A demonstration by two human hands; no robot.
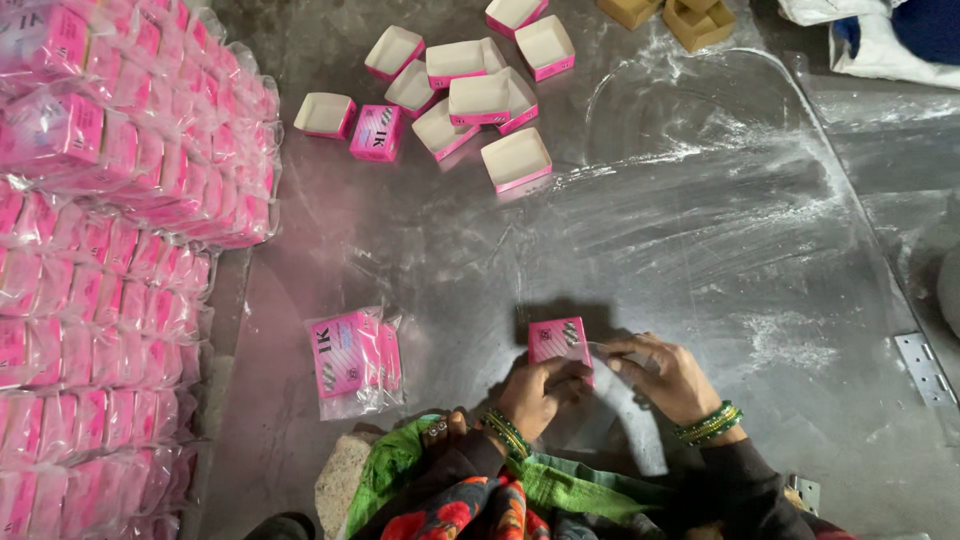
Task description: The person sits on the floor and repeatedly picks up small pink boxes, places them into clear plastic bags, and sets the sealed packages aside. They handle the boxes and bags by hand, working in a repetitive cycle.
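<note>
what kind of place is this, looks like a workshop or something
Probably a small packing workshop. Plastic-wrapped bundles of pink cardboard boxes are stacked high on one side, open empty pink box trays lie scattered on the grey floor, and both hands hold one small pink box.

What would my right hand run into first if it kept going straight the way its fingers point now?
The right hand points leftward, and its fingers already touch the small pink box held with the left hand. Going on, it would likely meet that box first, though depth is hard to judge.

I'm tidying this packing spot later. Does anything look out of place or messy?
The open pink trays lie scattered at odd angles, some overlapping, unlike the neat wrapped stacks. White powdery smears streak the floor. The box in both hands looks intact.
</note>
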